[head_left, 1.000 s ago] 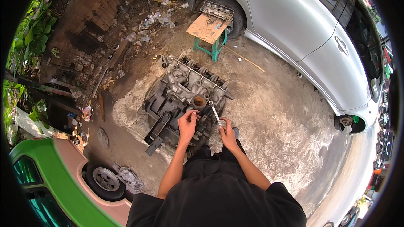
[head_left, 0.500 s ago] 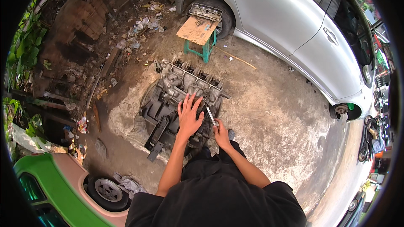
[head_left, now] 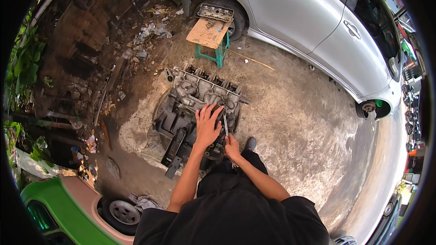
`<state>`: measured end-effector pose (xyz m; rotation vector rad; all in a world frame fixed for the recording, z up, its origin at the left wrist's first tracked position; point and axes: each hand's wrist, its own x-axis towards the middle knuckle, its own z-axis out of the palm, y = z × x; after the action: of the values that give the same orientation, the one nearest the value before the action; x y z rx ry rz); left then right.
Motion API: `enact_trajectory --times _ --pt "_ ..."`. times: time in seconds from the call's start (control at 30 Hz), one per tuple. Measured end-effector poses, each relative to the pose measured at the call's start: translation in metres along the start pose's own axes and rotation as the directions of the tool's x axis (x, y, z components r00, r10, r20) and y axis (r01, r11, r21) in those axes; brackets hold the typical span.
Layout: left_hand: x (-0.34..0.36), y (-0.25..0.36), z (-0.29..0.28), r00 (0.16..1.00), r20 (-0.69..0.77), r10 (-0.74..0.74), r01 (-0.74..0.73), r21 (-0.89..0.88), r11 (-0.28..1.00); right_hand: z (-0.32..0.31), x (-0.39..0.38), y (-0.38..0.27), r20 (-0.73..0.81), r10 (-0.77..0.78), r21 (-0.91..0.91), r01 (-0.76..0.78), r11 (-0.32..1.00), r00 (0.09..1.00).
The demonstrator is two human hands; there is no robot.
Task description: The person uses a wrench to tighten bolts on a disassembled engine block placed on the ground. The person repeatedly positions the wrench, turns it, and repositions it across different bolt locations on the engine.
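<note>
A car engine point(head_left: 195, 95) with a bare metal cylinder head on top sits on the ground in front of me. My left hand point(head_left: 208, 127) lies over the casting on its near side, fingers spread; it appears to rest there and grips nothing. Just right of it, my right hand point(head_left: 231, 147) is closed round the near end of a silver wrench point(head_left: 225, 124). The wrench's far end meets the engine's near right side, below the cylinder head. What fastener it sits on is too small to make out.
Beyond the engine, a green-legged stool point(head_left: 209, 34) bears a metal valve cover point(head_left: 215, 12). A silver car point(head_left: 295, 13) stands at the far right, a green and pink vehicle point(head_left: 68, 199) at the near left. Litter point(head_left: 152, 31) and a wooden plank point(head_left: 117, 75) lie at the left.
My right hand has swung the wrench's handle slightly left and nearer to me, so it now points almost straight toward me. My left hand stays on the engine, its fingers a little more bent.
</note>
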<state>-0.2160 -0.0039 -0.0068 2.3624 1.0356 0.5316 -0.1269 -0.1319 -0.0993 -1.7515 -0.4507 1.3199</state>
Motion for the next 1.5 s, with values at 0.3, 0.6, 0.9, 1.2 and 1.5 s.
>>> enact_trajectory --times 0.3,0.6,0.9,1.2,1.5 --pt "0.005 0.001 0.001 0.995 -0.098 0.009 -0.007 0.015 1.0 -0.034 0.018 0.012 0.023 0.08 -0.154 -0.076 0.985 0.997" --pt "0.013 -0.008 0.003 0.97 -0.229 0.078 -0.071 0.038 0.997 -0.041 0.02 0.005 0.148 0.112 -0.054 -0.105 0.993 0.983" --pt "0.013 -0.01 0.007 0.951 -0.291 0.103 -0.083 0.077 0.994 -0.063 0.025 -0.019 0.63 0.319 0.293 -0.598 0.746 0.708" --pt "0.014 -0.004 0.008 0.949 -0.313 0.04 -0.026 0.051 0.998 -0.067 0.031 -0.037 0.605 0.452 0.108 -0.63 0.769 0.656" --pt "0.016 0.007 0.002 0.949 -0.316 -0.021 0.031 0.026 0.999 -0.075 0.039 -0.044 0.669 0.475 0.029 -0.659 0.751 0.571"
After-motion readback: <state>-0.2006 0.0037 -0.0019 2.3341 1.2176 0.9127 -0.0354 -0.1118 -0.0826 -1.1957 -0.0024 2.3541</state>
